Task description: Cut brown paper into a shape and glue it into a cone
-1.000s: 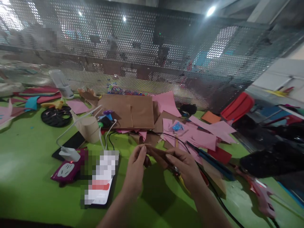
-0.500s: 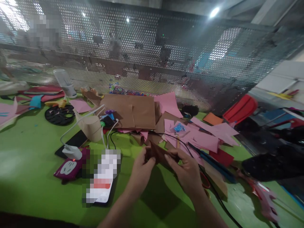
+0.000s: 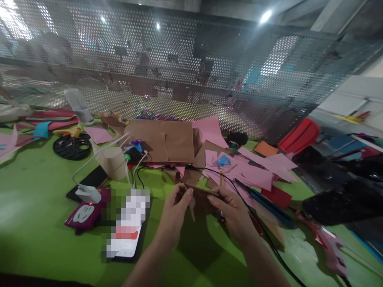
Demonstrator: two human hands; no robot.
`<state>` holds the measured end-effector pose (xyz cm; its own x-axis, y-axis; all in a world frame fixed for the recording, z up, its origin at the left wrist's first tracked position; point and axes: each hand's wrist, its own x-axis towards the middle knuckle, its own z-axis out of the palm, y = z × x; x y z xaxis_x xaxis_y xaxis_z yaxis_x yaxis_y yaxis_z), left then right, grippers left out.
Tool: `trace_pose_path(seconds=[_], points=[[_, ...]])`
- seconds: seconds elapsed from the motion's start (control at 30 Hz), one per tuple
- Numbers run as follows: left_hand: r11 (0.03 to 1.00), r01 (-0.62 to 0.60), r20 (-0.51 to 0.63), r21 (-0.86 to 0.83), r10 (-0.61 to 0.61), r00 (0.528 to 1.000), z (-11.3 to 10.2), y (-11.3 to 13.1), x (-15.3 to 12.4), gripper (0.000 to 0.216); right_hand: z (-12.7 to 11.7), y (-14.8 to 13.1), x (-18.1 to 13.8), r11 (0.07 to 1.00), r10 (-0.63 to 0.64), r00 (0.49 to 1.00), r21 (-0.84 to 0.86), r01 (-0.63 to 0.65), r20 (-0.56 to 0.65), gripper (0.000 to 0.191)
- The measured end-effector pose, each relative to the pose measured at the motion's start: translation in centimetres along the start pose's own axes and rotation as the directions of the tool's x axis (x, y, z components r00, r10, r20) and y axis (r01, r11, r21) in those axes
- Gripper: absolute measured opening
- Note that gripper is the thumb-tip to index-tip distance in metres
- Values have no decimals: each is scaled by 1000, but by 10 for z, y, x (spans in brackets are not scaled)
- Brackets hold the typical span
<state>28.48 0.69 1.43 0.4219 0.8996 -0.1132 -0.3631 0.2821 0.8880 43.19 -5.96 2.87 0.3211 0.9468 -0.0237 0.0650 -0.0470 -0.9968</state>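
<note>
Both of my hands hold one small piece of brown paper (image 3: 201, 199) a little above the green table (image 3: 38, 207). My left hand (image 3: 173, 213) pinches its left edge with thumb and fingers closed. My right hand (image 3: 231, 213) grips its right side, fingers curled over the top edge. The paper hangs folded between them. Scissors with red and yellow handles (image 3: 257, 225) lie just under my right hand, partly hidden.
A phone (image 3: 127, 225) and a purple case (image 3: 85, 213) lie left of my hands. Brown sheets (image 3: 167, 139), pink paper scraps (image 3: 254, 171), a paper cylinder (image 3: 113, 161), a black cable (image 3: 275, 249) and a pink glue gun (image 3: 330, 245) litter the table. A perforated metal screen (image 3: 179, 71) stands behind.
The brown paper has been turned and folded between my fingers; my hands moved slightly closer together and stay above the same spot.
</note>
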Motion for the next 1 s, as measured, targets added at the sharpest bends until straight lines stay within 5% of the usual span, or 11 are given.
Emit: trace_pose_path(seconds=[0.23,0.37,0.5,0.67,0.73,1.0], points=[[1000,-2,-2,7,2,1000,-3,0,0,25,-2,0,0,1000,3,997,18,-4,74,19],[968,-37,-27,249,45,999,-6,-2,3,22,-11,-7,5,973,-41,999,-227,47,33,24],[827,-132,123,546,76,989,-11,-10,5,25,-35,-7,-4,824,-158,986,-556,105,-47,22],[674,-143,192,725,1,981,-12,-13,1,23,-64,4,-41,493,-152,986,-859,139,72,28],[654,-140,210,743,-29,977,-11,-13,-1,22,-66,12,-53,431,-116,989,-893,131,89,39],[700,-158,238,697,-17,971,-13,-17,2,17,-47,42,-45,514,-285,958,-842,162,10,40]])
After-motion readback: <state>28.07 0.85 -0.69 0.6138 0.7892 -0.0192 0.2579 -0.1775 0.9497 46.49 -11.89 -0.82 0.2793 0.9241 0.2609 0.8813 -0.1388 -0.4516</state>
